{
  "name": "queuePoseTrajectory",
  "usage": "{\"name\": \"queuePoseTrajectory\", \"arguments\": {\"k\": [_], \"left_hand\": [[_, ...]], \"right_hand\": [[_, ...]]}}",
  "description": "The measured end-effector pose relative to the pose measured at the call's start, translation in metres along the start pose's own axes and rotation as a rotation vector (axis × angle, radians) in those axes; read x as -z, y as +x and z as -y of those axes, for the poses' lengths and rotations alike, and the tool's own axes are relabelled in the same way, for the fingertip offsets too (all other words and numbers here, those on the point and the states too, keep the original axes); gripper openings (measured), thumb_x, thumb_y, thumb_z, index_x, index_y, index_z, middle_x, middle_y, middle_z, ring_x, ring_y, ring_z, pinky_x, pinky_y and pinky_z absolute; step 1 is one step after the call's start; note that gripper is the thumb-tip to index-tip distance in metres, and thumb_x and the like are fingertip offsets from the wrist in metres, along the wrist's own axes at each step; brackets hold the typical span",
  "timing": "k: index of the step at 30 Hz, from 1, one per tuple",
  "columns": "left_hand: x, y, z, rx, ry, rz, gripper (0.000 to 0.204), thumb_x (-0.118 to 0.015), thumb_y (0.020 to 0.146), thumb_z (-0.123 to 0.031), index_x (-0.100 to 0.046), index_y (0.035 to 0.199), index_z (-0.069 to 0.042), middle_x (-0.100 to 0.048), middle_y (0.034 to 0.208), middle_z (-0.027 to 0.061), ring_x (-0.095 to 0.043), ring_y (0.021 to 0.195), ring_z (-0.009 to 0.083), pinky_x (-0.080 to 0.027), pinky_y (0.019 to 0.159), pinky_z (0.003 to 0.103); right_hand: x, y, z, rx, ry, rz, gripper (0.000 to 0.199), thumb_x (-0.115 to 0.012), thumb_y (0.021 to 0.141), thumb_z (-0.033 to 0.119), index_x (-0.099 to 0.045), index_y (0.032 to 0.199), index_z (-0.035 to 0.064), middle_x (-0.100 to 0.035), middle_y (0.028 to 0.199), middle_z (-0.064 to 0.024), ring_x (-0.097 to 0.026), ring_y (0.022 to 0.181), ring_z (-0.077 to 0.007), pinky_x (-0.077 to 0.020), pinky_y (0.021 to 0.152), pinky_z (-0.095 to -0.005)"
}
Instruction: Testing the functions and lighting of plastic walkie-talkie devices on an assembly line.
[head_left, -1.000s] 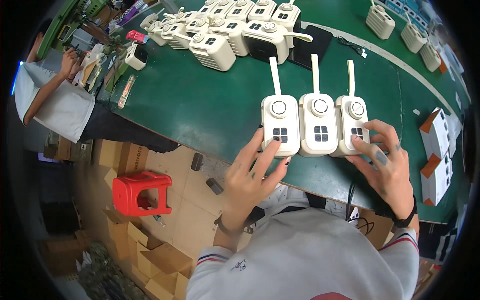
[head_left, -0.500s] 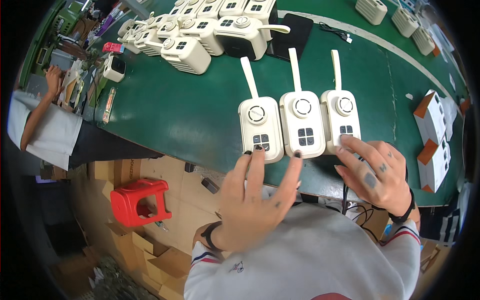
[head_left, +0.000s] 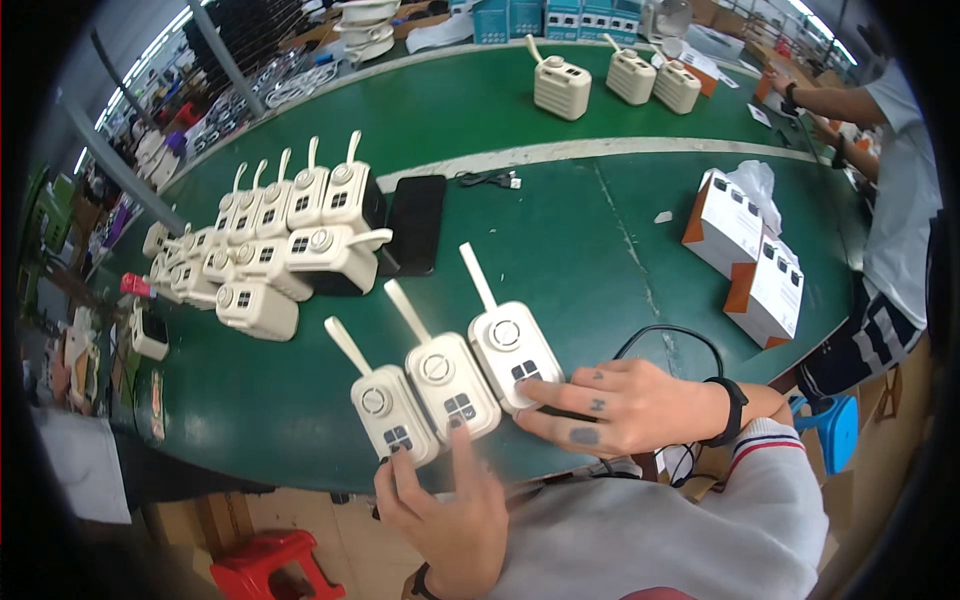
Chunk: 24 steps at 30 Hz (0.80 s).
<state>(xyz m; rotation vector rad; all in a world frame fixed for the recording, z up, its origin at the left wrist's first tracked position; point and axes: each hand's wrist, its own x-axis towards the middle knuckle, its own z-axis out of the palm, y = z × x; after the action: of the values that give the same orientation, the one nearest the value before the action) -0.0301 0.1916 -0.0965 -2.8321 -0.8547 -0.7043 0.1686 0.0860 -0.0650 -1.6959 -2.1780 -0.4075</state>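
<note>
Three cream box-shaped devices stand side by side at the table's near edge, each with a round disc, four dark buttons and a strap. At the left device, two fingertips of my left hand touch near the buttons. Another finger of that hand reaches the buttons of the middle device; its fingers are apart, partly blurred. My right hand lies beside the right device, its fingers stretched out and a fingertip at the lower buttons. A black cable loops behind the right hand; its end is hidden.
More such cream devices stand grouped at the left, beside a black flat panel. White-and-orange boxes are on the right. Three devices stand across the table; a co-worker is at far right. A red stool stands below.
The view has swung upward and right, bringing the far table in. One left finger has moved onto the middle device's buttons. The right hand stays at the right device.
</note>
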Motion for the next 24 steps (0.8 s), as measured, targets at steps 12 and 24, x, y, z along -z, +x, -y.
{"name": "queuePoseTrajectory", "arguments": {"k": [12,24], "left_hand": [[-0.029,-0.011,0.012,-0.098,0.153,0.019,0.062,-0.054,0.077,-0.006,-0.036,0.136,-0.001,-0.021,0.133,0.0284,-0.024,0.122,0.0463,-0.031,0.098,0.055],[-0.034,-0.005,0.010,-0.121,0.306,-0.029,0.066,-0.062,0.080,-0.023,-0.034,0.136,0.001,-0.031,0.120,0.0298,-0.034,0.108,0.0427,-0.029,0.098,0.056]], "right_hand": [[-0.005,-0.011,0.002,-0.060,0.124,0.002,0.040,-0.056,0.078,0.011,-0.052,0.118,0.0061,-0.053,0.124,-0.0207,-0.059,0.047,-0.0136,-0.0446,0.038,-0.0261],[-0.021,-0.012,-0.008,0.004,0.250,-0.053,0.030,-0.060,0.079,0.017,-0.056,0.108,0.0083,-0.054,0.115,-0.0171,-0.064,0.058,-0.0263,-0.0489,0.047,-0.0357]]}}
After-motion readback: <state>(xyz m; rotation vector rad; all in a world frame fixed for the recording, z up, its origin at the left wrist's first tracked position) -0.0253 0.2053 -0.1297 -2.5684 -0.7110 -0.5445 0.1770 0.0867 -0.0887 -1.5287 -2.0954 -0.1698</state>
